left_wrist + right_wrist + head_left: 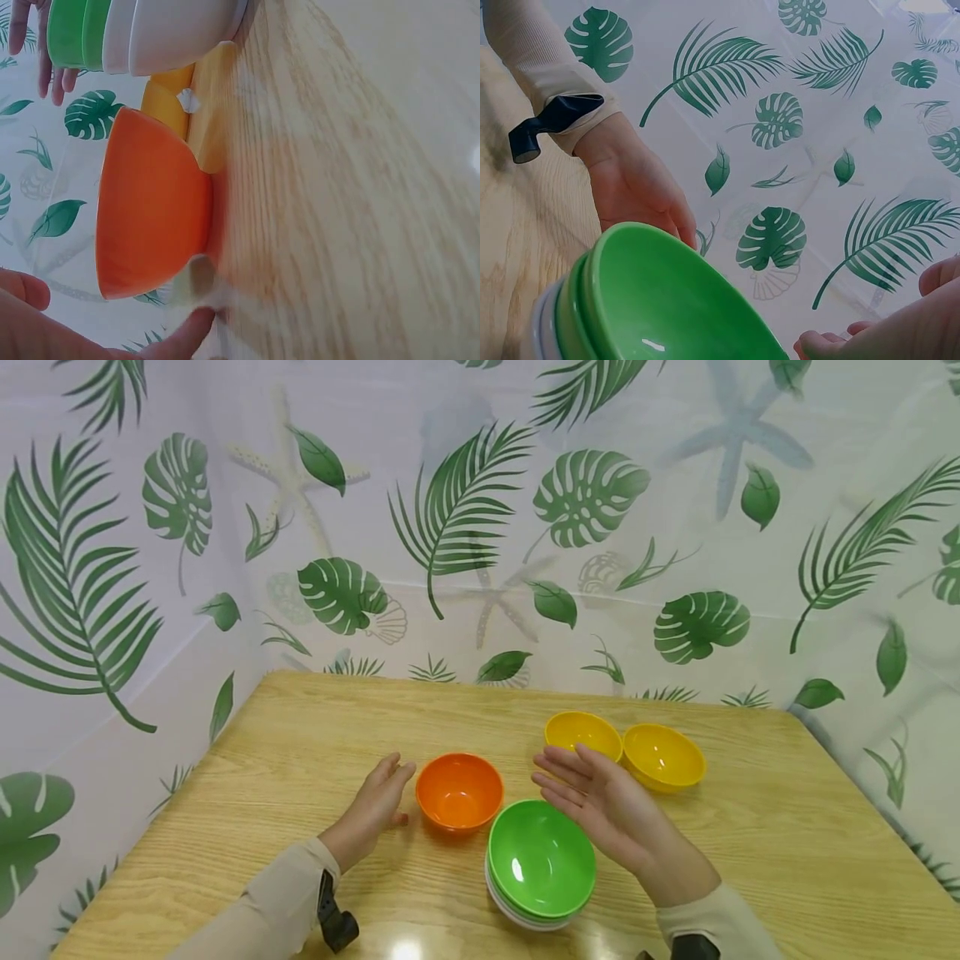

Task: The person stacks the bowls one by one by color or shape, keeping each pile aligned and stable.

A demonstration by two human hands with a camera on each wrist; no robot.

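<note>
An orange bowl (459, 795) stands upright on the table, just right of my left hand (367, 814). That hand holds nothing; its fingers are extended beside the bowl's side. Close to the orange bowl, on its near right, is a nested stack with green bowls (542, 860) on top of white bowls (176, 34). My right hand (611, 810) is raised to the right of the stack, palm turned inward and fingers straight, with nothing in it. In the right wrist view the top green bowl (667, 300) shows its bare inside, and my left hand appears beyond it.
Two yellow bowls (663, 758) stand side by side farther back, the left one partly behind my right fingertips in the head view. The wooden table (337, 718) ends at a leaf-patterned cloth (480, 527) at the back and sides.
</note>
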